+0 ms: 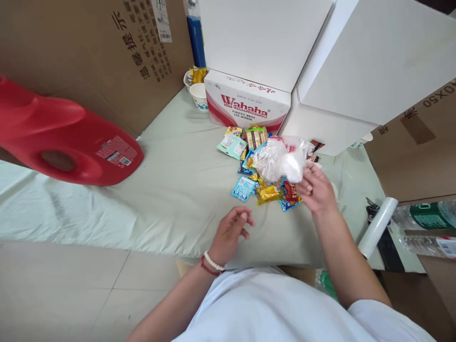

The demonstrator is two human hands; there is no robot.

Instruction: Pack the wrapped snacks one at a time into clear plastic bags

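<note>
Bag, clear and crumpled, is pinched at its right side between the fingers of the right hand, over a pile of snacks on the cloth-covered counter; whether it touches them cannot be told. The left hand is empty, its fingers loosely curled, near a blue packet at the pile's edge. Behind the pile is a Wahaha box, with a cup just beside its left end. A red jug is well apart, to the left
</note>
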